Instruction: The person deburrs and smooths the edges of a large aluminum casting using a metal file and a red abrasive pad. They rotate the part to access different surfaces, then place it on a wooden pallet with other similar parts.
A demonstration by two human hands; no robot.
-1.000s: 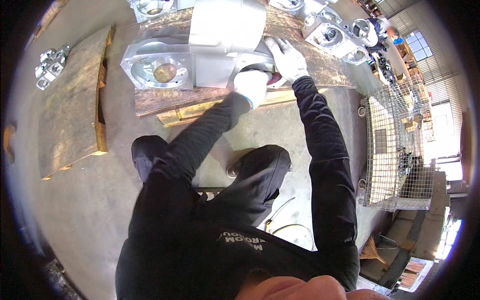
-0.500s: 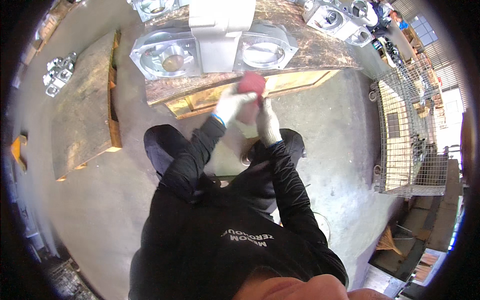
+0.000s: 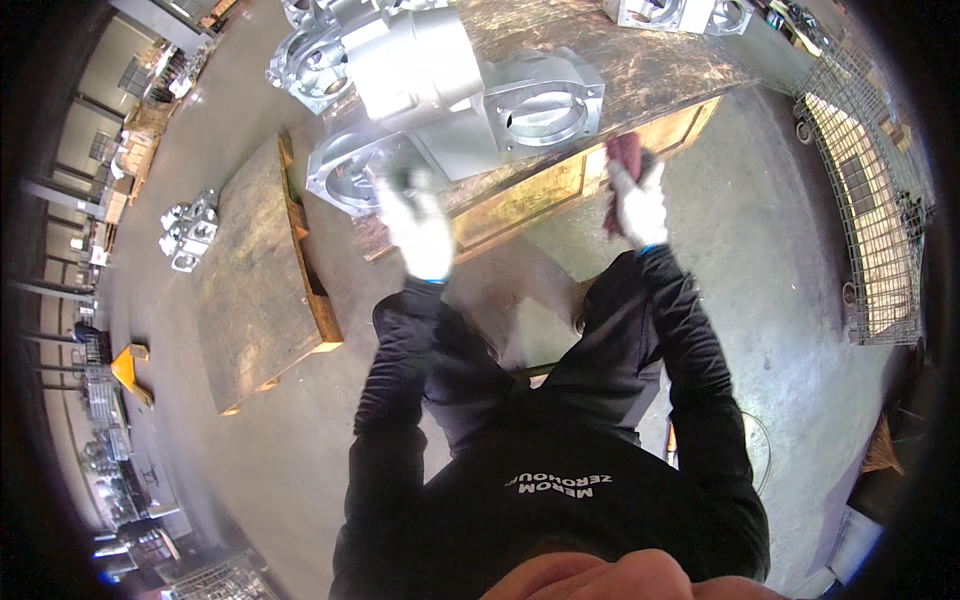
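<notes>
My right hand (image 3: 642,203), in a white glove with grey fingertips, grips a folded dark red scouring pad (image 3: 624,158) just off the front edge of the wooden platform. My left hand (image 3: 412,215), gloved too, is blurred by motion. It lies over the left round opening of a large silver metal casting (image 3: 420,75), and its fingers are too smeared to read. Whether it touches the metal, I cannot tell. The casting has a raised middle block and an open ring-shaped flange at each side. It rests at the front edge of the scuffed wooden platform (image 3: 680,75).
Further castings sit behind and at the far right (image 3: 685,14) of the platform. To the left lies a low wooden pallet (image 3: 240,300), with another casting (image 3: 188,230) beyond it. A wire mesh cage cart (image 3: 870,210) stands at the right.
My hands have moved apart: the left went to the casting's left opening, the right went rightward with the pad. The view has turned, shifting the pallet and casting.
</notes>
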